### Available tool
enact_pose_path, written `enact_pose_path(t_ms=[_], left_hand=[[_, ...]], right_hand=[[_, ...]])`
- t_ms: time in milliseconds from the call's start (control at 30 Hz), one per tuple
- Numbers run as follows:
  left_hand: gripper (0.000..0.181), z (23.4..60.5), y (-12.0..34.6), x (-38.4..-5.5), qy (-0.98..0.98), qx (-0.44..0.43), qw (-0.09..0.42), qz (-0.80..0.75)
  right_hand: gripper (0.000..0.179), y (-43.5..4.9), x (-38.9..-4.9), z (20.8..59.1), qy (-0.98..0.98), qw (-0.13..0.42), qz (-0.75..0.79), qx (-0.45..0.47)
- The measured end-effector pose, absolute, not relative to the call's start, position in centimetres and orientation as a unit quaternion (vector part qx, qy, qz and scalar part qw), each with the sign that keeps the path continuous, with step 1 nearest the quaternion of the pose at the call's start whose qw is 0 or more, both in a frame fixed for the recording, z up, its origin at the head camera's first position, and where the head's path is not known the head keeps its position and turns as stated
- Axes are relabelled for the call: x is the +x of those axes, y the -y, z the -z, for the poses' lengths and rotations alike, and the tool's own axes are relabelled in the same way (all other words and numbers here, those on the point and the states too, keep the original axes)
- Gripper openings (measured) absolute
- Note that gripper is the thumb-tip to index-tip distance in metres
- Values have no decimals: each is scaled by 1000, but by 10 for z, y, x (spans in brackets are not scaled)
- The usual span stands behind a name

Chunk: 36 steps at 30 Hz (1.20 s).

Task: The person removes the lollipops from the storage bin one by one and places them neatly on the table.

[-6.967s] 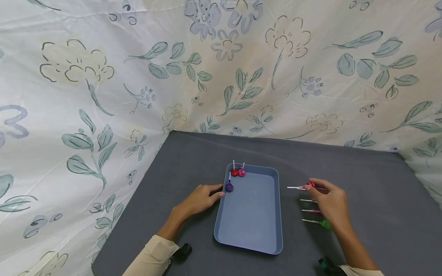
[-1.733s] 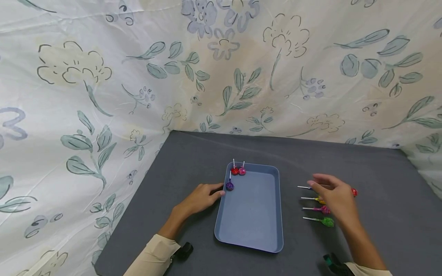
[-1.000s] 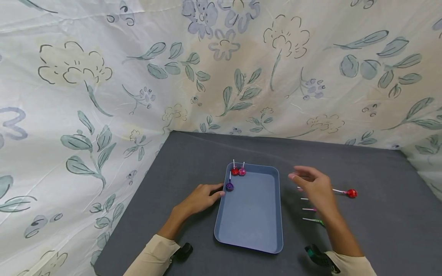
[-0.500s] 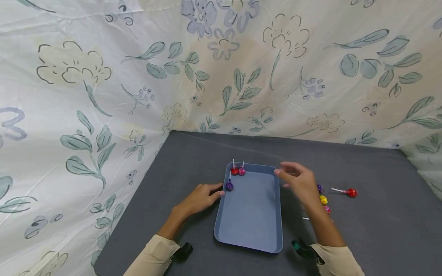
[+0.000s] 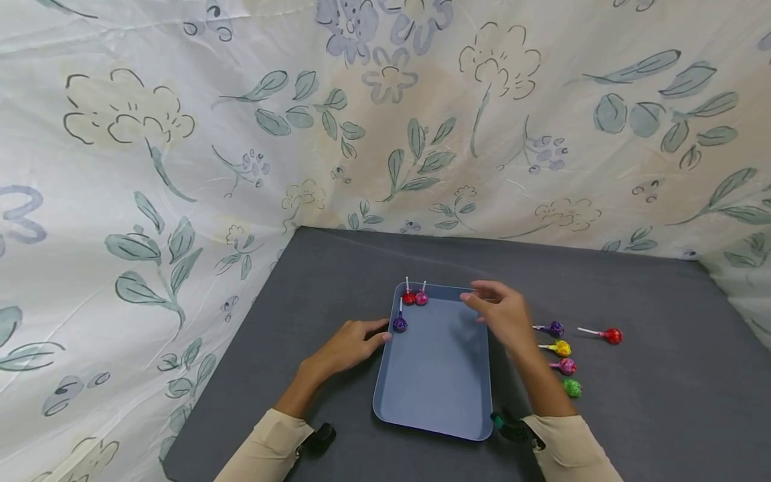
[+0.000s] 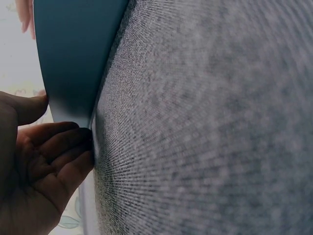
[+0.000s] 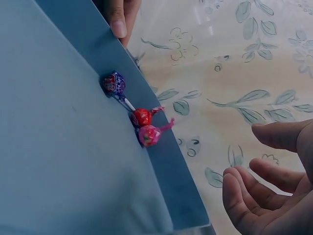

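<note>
My left hand [image 5: 349, 348] touches the left rim of the blue-grey tray [image 5: 436, 395], thumb and fingers apart with relaxed fingers. In the left wrist view, its fingertips meet the tray's outer wall [image 6: 73, 63]. My right hand [image 5: 506, 321] hovers over the tray's back right part. The right wrist view shows nothing between its bent fingers and thumb. Inside the tray's back left corner are a red lollipop [image 5: 409, 298], a pink lollipop [image 5: 422, 297] and a purple lollipop [image 5: 400, 325], sticks pointing to the back.
Right of the tray, a column of lollipops lies on the dark grey cloth: purple [image 5: 556, 329], yellow [image 5: 563, 348], pink [image 5: 567, 366] and green [image 5: 572, 388]. My right forearm partly covers their sticks. Another red lollipop [image 5: 613, 336] lies farther right. Floral fabric [image 5: 385, 161] hangs behind.
My right hand held a red lollipop earlier; that lollipop now lies right of the column. Since then the empty right hand has moved left, over the tray. My left hand has stayed put.
</note>
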<state>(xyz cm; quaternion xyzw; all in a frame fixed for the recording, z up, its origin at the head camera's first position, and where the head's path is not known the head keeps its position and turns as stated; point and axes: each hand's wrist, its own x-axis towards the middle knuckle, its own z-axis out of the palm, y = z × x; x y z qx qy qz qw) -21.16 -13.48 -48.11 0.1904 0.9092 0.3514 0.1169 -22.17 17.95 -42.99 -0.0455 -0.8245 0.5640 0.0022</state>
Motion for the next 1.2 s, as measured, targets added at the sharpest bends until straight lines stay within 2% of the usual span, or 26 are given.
enact_pose_path(t_ms=[533,867,1200], left_hand=[[55,481,135,-213,-910,197,113,-347],[54,481,135,-212,-912,192,115,-345],[55,482,136,-213,-910,192,114,-350]], right_hand=[[52,-151,-237,445,832,-10,-554,-36],[45,-135,-248,456,842,-16,-539,-28],[51,-127,-256,460,854,-48,-518,-7]])
